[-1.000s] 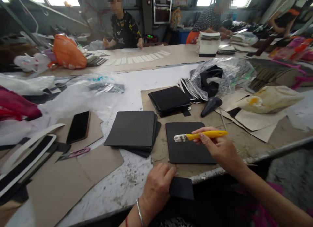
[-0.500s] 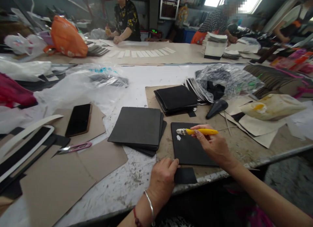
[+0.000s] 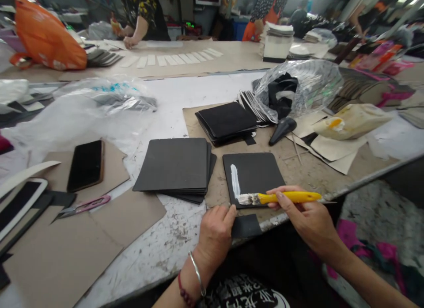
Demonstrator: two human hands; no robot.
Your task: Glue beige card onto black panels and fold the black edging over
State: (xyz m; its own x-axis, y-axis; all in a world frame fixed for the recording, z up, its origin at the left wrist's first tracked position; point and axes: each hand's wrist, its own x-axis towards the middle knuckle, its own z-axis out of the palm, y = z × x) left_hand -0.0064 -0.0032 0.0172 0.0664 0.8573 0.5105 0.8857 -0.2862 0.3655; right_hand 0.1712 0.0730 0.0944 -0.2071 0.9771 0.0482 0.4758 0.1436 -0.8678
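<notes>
At near edge of bench [image 3: 179,250], blk panel [image 3: 261,171] lies flat on brown sheet [image 3: 218,180], wht stripe [image 3: 235,180] along its L side. R hand [image 3: 306,219] closed round yellow handle of brush [image 3: 288,197]; bristles on panel nr its near L corner, at lower end of stripe. L hand [image 3: 215,233] rests palm down at bench edge, fingers curled, thumb at same corner; small blk piece [image 3: 247,226] projects beside it, grip on piece cannot be confirmed. L of panel: stack [image 3: 174,162] of similar panels, edges uneven. Behind: blk pile [image 3: 228,118], dark tapered tool [image 3: 282,130], clear bag [image 3: 314,85] w/ blk matl inside. Further L: phone [image 3: 85,165], pink-handled snips [image 3: 94,205] adj. Opp. side: person [image 3: 145,16] in patterned top, standing.
</notes>
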